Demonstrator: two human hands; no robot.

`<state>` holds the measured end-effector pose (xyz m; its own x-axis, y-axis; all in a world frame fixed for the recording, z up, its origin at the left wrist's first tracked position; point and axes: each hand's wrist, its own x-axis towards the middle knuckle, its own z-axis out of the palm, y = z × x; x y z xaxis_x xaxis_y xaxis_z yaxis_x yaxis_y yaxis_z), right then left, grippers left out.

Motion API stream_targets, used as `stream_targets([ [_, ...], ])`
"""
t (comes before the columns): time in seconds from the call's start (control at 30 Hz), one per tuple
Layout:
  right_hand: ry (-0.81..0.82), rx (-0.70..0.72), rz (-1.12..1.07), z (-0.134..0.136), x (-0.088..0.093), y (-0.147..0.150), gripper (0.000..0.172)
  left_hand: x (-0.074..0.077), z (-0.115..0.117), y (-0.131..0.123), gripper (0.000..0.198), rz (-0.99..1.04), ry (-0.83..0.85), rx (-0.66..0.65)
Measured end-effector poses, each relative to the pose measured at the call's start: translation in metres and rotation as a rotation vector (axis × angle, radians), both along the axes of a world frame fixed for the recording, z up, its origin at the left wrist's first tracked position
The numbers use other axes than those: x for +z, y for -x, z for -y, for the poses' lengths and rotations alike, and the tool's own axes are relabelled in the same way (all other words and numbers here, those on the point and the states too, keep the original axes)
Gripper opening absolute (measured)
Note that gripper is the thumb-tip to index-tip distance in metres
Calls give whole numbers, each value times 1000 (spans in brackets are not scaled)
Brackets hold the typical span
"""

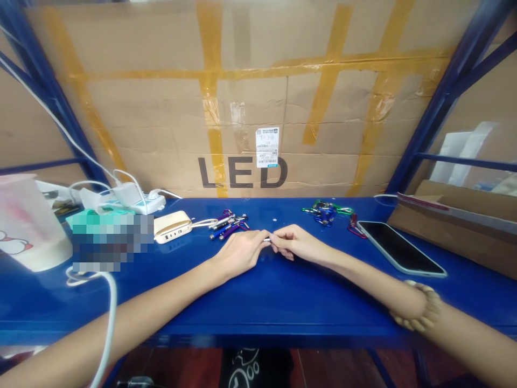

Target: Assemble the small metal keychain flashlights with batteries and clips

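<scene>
Over the middle of the blue table, my left hand (241,252) and my right hand (298,242) meet fingertip to fingertip, both closed in a pinch. Between them shows a small silvery piece (267,240), mostly covered by the fingers; its kind cannot be made out. Just beyond my left hand lies a pile of slim metal tubes (226,226) in blue, purple and silver, some with clips. Farther right, past my right hand, is a heap of carabiners (325,212) in green, blue and dark tones, with a red carabiner (356,226) beside the phone.
A phone (399,248) lies at right, before an open cardboard box (456,226). At left stand a cream power bank (173,227), a power strip (151,203) with cables, and a pale cup (32,226). A large carton (161,129) closes off the back; blue posts (440,102) flank it.
</scene>
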<state>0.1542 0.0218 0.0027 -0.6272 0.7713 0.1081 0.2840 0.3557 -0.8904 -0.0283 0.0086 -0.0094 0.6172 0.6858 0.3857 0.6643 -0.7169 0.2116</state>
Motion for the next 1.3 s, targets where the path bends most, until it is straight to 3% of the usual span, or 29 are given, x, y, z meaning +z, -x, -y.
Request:
stream_targets([
  [0.13,10,-38,-44,-5,0,-1,43,2,-4,-2,24,128,88,30],
  [0.27,-96,-103,6,-8,3,-2,46,3,-6,-3,20,277,218,10],
  [0.33,-268,-234,97,-11,8,-8,46,4,-7,-2,18,352,267,25],
  [0.43,-624,-540,351,-20,14,-26,37,3,-8,-1,18,433,327,45],
  [0.5,-684,-633,531,-27,12,-39,40,3,-8,0,20,480,353,46],
  [0.63,-581,-477,667,-34,3,-48,28,4,-8,-2,24,600,410,66],
  [0.8,-562,-424,605,-29,-1,-37,30,5,-8,-7,30,736,532,64],
  [1.0,-472,-341,484,-26,-4,-30,19,5,-2,-13,34,847,644,48],
  [1.17,-439,-321,389,-26,-7,-27,22,3,-1,-14,43,806,727,-13],
  [1.3,-350,-236,96,-14,-3,-15,26,2,0,-12,33,670,624,49],
])
